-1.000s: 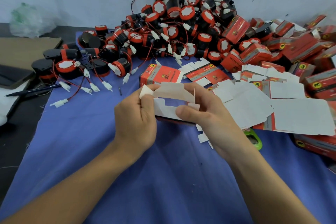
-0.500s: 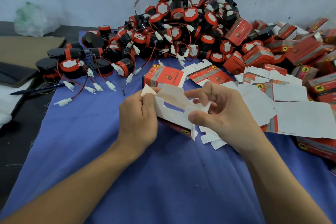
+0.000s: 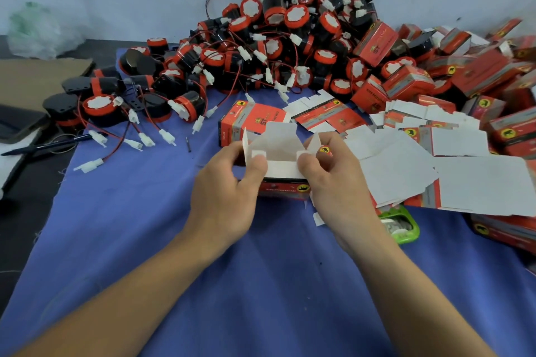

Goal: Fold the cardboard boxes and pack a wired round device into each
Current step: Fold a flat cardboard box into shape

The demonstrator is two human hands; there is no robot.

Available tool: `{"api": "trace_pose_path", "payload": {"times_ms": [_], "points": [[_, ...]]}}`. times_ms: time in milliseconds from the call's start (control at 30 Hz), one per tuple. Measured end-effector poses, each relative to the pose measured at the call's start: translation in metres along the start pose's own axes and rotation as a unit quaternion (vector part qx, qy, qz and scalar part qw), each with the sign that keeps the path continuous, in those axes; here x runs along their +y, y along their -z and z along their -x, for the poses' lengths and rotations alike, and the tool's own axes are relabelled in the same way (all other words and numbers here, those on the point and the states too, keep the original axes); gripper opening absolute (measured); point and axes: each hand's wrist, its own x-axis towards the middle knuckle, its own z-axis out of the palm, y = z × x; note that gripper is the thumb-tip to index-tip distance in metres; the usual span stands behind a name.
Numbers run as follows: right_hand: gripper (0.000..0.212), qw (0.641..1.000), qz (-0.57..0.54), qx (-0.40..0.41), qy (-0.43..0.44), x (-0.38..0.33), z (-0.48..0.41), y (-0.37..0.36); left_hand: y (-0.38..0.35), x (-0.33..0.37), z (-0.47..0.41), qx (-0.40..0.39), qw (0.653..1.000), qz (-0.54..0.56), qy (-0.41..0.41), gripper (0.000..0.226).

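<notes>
I hold a small red cardboard box (image 3: 280, 151) over the blue cloth (image 3: 162, 240), its white inside facing me and its end flaps standing up. My left hand (image 3: 226, 191) grips its left side with the thumb pressed on a flap. My right hand (image 3: 333, 182) grips its right side, thumb on the opposite flap. A big heap of round black-and-red wired devices (image 3: 272, 40) with white plugs lies behind. Flat unfolded box blanks (image 3: 435, 168) spread out to the right.
A folded red box (image 3: 246, 122) stands just behind the held one. Several closed red boxes (image 3: 478, 72) pile up at the right. A green object (image 3: 401, 226) lies by my right wrist. A pen (image 3: 49, 146), brown cardboard (image 3: 34, 78) and a plastic bag (image 3: 34, 29) sit at the left.
The box has turned from a tilted, half-flat shape to squared-up with its open end facing me. Both thumbs have moved onto the inner flaps; my right hand came closer in.
</notes>
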Motion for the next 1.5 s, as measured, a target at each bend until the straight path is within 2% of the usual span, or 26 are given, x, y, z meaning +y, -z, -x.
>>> {"api": "trace_pose_path", "payload": {"times_ms": [33, 100, 167, 233, 333, 433, 567, 733, 833, 867, 967, 1033, 1100, 1167, 1267, 1433, 1500], "points": [[0.008, 1.0, -0.003, -0.002, 0.008, 0.0, 0.001, -0.001, 0.0, 0.003, 0.0, 0.004, 1.0, 0.006, -0.007, 0.017], [0.015, 0.999, -0.032, -0.017, 0.014, 0.0, 0.001, -0.001, 0.001, 0.005, 0.0, 0.001, 0.999, 0.024, -0.022, 0.041], [0.019, 0.991, -0.114, -0.07, -0.013, 0.002, -0.001, 0.006, 0.003, 0.007, 0.002, -0.006, 0.999, 0.025, -0.023, 0.057], [0.017, 0.97, -0.199, -0.131, -0.053, 0.003, -0.003, 0.015, 0.003, 0.005, 0.002, -0.006, 0.999, 0.027, -0.022, 0.053], [0.027, 0.946, -0.279, -0.121, -0.112, 0.004, -0.007, 0.022, 0.002, -0.001, 0.001, -0.018, 0.999, 0.017, -0.026, 0.049], [0.015, 0.967, -0.216, -0.093, -0.094, 0.006, -0.009, 0.016, 0.001, -0.006, -0.002, -0.024, 0.999, 0.003, -0.023, 0.05], [0.02, 0.983, -0.16, -0.07, -0.049, 0.004, -0.008, 0.008, 0.002, -0.009, -0.003, -0.04, 0.999, 0.008, -0.016, 0.05], [0.033, 0.961, -0.219, -0.112, -0.129, 0.011, -0.008, 0.012, 0.001, -0.011, -0.002, -0.03, 0.999, 0.011, -0.022, 0.051], [0.061, 0.943, -0.26, -0.127, -0.162, 0.013, -0.008, 0.01, 0.0, -0.009, 0.0, -0.037, 0.999, 0.019, -0.028, 0.05], [0.058, 0.951, -0.238, -0.115, -0.161, 0.014, -0.008, 0.009, 0.0, -0.009, 0.0, -0.039, 0.999, 0.015, -0.035, 0.049], [0.028, 0.98, -0.124, -0.117, -0.101, 0.011, -0.007, 0.003, -0.001, -0.011, -0.001, -0.053, 0.997, 0.01, -0.049, 0.05], [0.022, 0.991, -0.072, -0.102, -0.056, 0.009, -0.007, 0.002, 0.0, -0.015, 0.0, -0.101, 0.993, 0.024, -0.062, 0.047], [0.021, 0.995, -0.062, -0.072, -0.038, 0.006, -0.007, 0.001, 0.001, -0.014, 0.001, -0.153, 0.982, 0.096, -0.062, 0.051], [0.028, 0.994, -0.084, -0.059, -0.04, 0.006, -0.006, 0.001, 0.001, -0.015, -0.001, -0.154, 0.97, 0.187, -0.027, 0.055], [0.034, 0.987, -0.138, -0.071, -0.047, 0.007, -0.006, 0.002, 0.0, -0.005, -0.007, -0.127, 0.971, 0.202, -0.007, 0.033], [0.041, 0.95, -0.278, -0.117, -0.08, 0.008, -0.007, 0.003, -0.002, 0.0, -0.005, -0.109, 0.959, 0.262, -0.001, 0.066], [0.044, 0.941, -0.299, -0.132, -0.091, 0.007, -0.008, 0.006, -0.002, 0.001, -0.005, -0.1, 0.953, 0.287, -0.004, 0.063]]}}
